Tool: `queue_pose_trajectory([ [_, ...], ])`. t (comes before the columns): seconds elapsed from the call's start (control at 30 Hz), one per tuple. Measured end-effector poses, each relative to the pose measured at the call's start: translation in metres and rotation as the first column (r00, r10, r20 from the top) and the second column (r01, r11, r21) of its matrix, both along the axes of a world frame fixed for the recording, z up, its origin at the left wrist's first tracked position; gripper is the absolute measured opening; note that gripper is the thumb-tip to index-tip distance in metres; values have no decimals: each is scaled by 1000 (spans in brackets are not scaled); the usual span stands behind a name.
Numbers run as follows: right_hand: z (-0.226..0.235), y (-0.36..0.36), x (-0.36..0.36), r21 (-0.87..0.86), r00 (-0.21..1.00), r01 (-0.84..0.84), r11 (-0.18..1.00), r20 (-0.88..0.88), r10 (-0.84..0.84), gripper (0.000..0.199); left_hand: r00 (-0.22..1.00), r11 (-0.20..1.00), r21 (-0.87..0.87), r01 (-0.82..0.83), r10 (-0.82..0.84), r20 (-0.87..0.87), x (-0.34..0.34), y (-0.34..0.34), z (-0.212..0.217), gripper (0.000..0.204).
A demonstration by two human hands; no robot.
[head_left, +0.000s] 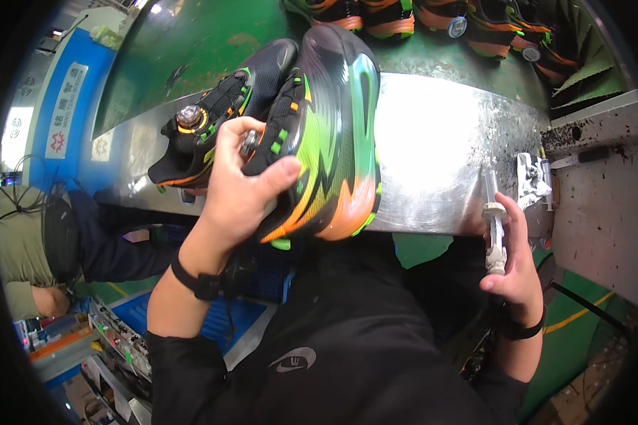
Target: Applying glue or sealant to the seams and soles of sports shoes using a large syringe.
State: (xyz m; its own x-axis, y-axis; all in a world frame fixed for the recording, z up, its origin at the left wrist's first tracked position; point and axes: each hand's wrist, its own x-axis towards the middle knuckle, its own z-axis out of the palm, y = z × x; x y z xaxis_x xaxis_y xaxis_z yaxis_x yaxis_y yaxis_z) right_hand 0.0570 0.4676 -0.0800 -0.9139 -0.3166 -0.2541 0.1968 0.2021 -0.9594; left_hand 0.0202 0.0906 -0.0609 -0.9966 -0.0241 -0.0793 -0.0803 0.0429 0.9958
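Note:
My left hand (241,184) grips a black, green and orange sneaker (340,134) by its collar, thumb on the outer side and fingers around the opening. The shoe is tilted with its toe pointing away and its glossy side turned up. Just left of it, the matching sneaker (209,127) with a round lacing dial stands on the bench. In my right hand (519,265) is a syringe (494,230) with a clear barrel, whitish residue on its lower part and its tip pointing away from me. The syringe is apart from the shoe, over the bench's right front edge.
The metal plate (432,142) lies on a green bench top (213,46). Several similar sneakers (493,25) line the far side. At right are a crumpled silvery packet (532,180) and a dark-handled tool (590,157). Another person (32,248) is at far left.

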Motion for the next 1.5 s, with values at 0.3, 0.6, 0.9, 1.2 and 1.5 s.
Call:
queue_pose_trajectory([
  [0.3, -11, -1, 3, -194, 926, 364, 911, -30, -377, 139, 506, 475, -877, -72, -740, -443, 4, 8, 26, 25],
  [0.6, -7, 0, -2, -115, 942, 337, 935, 40, -335, 141, 480, 434, -900, -45, -780, -401, 14, 7, 6, 31],
  [0.9, -4, 9, 0, -46, 929, 365, 930, -44, -367, 146, 510, 449, -893, -10, -766, -391, 17, 4, 6, 38],
  [1.2, 25, -3, 4, 101, 934, 355, 929, -8, -356, 144, 440, 491, -860, 136, -808, -392, 20, 5, 13, 36],
  [1.5, 60, -35, -7, -547, 996, 94, 832, 43, -84, 107, 371, 509, -849, 142, -823, -431, 29, 11, -2, 28],
])
